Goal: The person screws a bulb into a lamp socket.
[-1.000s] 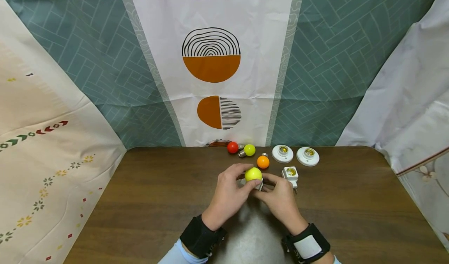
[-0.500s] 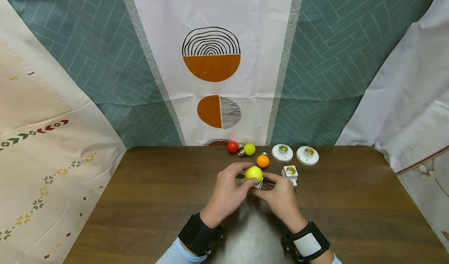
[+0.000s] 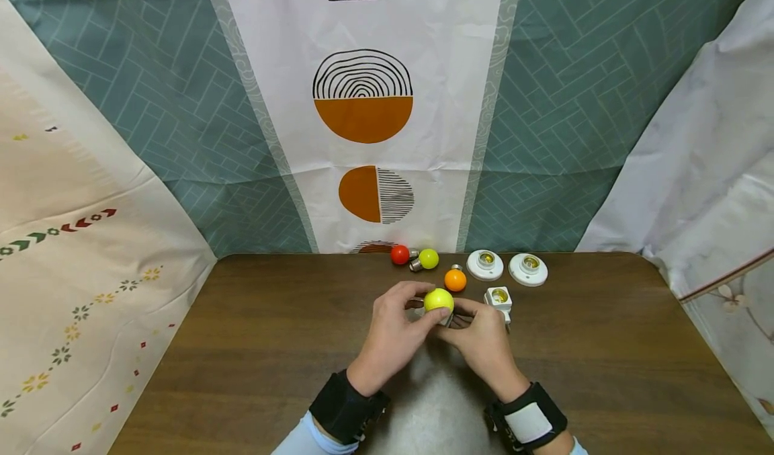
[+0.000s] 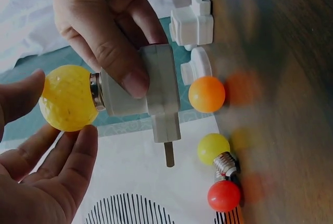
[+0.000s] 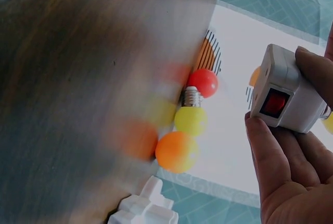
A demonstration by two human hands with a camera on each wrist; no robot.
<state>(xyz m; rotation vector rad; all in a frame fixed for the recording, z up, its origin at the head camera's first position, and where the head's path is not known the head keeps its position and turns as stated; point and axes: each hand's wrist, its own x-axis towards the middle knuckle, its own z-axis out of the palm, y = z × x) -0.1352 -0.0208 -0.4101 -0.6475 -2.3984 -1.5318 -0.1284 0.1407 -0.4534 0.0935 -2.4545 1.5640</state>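
Observation:
A yellow light bulb (image 4: 66,101) sits with its metal base at the mouth of a white plug-in lamp socket (image 4: 164,78); a band of the metal still shows. My left hand (image 3: 393,326) holds the bulb's globe between thumb and fingers. On the other side, my right hand (image 3: 484,342) grips the socket's body. In the right wrist view a red switch (image 5: 274,103) shows on the socket's face. Both things are held up above the table, the bulb uppermost in the head view. How far the base is inside the socket I cannot tell.
Beyond my hands lie an orange bulb (image 3: 455,280), a yellow-green bulb (image 3: 428,259) and a red bulb (image 3: 400,254). Two round white lamp holders (image 3: 485,265) stand at the back right. A second plug-in socket (image 3: 498,298) lies just past my right hand on the wooden table (image 3: 254,347).

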